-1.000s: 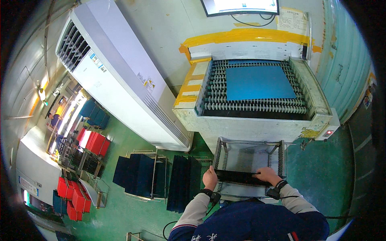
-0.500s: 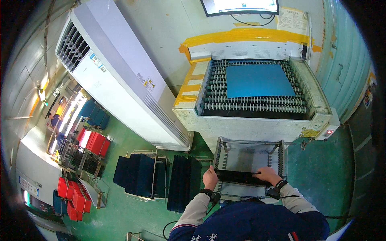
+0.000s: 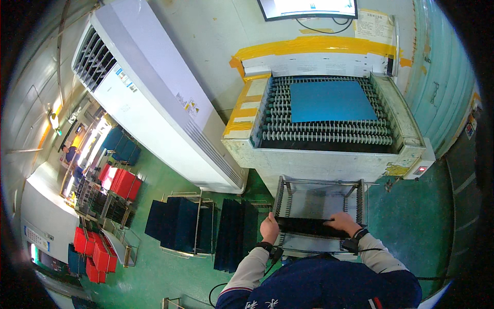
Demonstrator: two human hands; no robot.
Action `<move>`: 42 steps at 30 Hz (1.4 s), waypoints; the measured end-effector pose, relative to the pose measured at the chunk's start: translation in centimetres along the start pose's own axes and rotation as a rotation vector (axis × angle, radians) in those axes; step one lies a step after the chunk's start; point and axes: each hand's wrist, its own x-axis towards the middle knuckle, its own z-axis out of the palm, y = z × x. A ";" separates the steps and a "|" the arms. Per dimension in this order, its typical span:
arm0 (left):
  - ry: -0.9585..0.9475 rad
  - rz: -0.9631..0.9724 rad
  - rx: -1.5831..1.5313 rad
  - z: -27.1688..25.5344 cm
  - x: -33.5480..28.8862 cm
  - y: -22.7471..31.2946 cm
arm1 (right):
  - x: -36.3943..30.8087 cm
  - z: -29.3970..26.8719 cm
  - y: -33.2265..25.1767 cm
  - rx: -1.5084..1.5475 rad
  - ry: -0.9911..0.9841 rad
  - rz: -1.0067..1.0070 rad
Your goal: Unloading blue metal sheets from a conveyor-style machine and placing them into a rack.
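Note:
A dark, thin panel (image 3: 304, 226) is seen almost edge-on, held level between my hands over a metal rack (image 3: 323, 182) with slotted sides. My left hand (image 3: 269, 228) is closed on its left end, and my right hand (image 3: 342, 223) has fingers curled over the right end. Whether the panel's lower part sits in the rack's slots is hidden. Beyond the rack, a flat blue panel (image 3: 332, 101) lies on the rollers (image 3: 328, 138) of a conveyor machine (image 3: 319, 167).
Left of my arm stand racks of dark panels (image 3: 177, 224) (image 3: 234, 234) on the green floor. A tall white air conditioner (image 3: 154, 108) leans across the left in view. Red panels (image 3: 123, 184) stand farther left, where a person (image 3: 72, 153) is partly visible. A screen (image 3: 309, 7) hangs above.
The blue panel has shifted slightly away from me along the rollers. My hands and the dark panel have hardly moved.

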 end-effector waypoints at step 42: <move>0.009 0.001 -0.200 -0.3 -1.9 -0.1 | 1.6 6.7 5.5 -0.178 0.263 -0.100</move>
